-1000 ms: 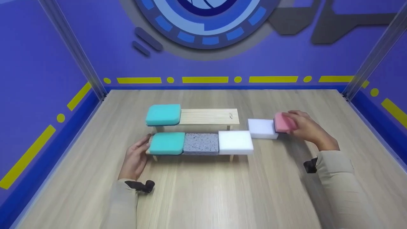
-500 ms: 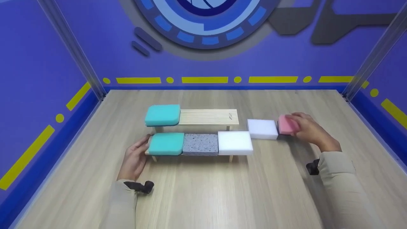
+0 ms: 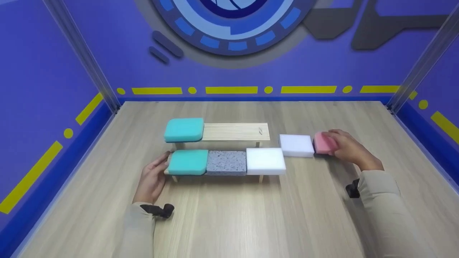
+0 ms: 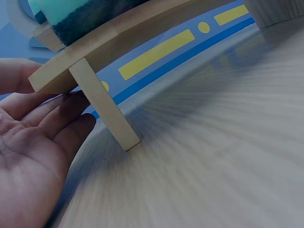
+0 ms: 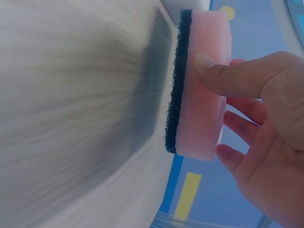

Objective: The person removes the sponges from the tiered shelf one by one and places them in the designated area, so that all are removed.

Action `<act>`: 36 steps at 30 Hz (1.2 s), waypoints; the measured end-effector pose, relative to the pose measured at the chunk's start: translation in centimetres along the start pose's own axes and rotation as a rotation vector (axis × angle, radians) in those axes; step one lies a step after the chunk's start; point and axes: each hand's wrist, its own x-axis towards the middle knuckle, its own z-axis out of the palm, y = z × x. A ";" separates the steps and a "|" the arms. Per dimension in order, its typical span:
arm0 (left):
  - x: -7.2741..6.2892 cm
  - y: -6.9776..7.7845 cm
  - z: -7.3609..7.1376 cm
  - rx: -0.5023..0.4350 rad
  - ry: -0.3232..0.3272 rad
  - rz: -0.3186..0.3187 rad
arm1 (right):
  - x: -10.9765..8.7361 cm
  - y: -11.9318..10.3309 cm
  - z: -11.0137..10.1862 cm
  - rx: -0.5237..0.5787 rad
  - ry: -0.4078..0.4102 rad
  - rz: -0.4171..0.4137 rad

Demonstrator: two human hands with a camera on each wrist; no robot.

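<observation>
My right hand (image 3: 349, 147) pinches a pink sponge (image 5: 206, 90) with a dark scouring layer facing the tabletop. Whether that layer touches the table is hard to tell. A white sponge block (image 3: 296, 145) lies just left of it. At the left end of the front wooden stand (image 4: 102, 45), my left hand (image 3: 152, 177) grips the plank, thumb above and fingers beneath. On that stand sit, left to right, a teal sponge (image 3: 188, 162), a speckled grey block (image 3: 226, 162) and another white block (image 3: 266, 160).
Behind stands a second wooden stand (image 3: 233, 131), its left end bearing a teal sponge (image 3: 184, 129) and its right part bare. Blue panels (image 3: 229, 79) close off the back and both sides of the wooden tabletop (image 3: 229, 218).
My right hand has moved the pink sponge slightly right and nearer to me, so it no longer overlaps the white block beside it. My left hand has stayed at the front stand.
</observation>
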 end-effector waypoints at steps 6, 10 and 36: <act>-0.1 0.0 0.0 -0.001 -0.003 0.001 | 0.1 0.3 0.3 -0.005 -0.006 -0.018; -0.1 0.1 0.0 0.000 -0.003 -0.004 | 0.2 0.4 0.6 0.014 -0.016 0.003; 0.0 0.1 0.1 -0.010 0.018 -0.005 | 0.4 1.0 1.3 0.085 -0.071 0.044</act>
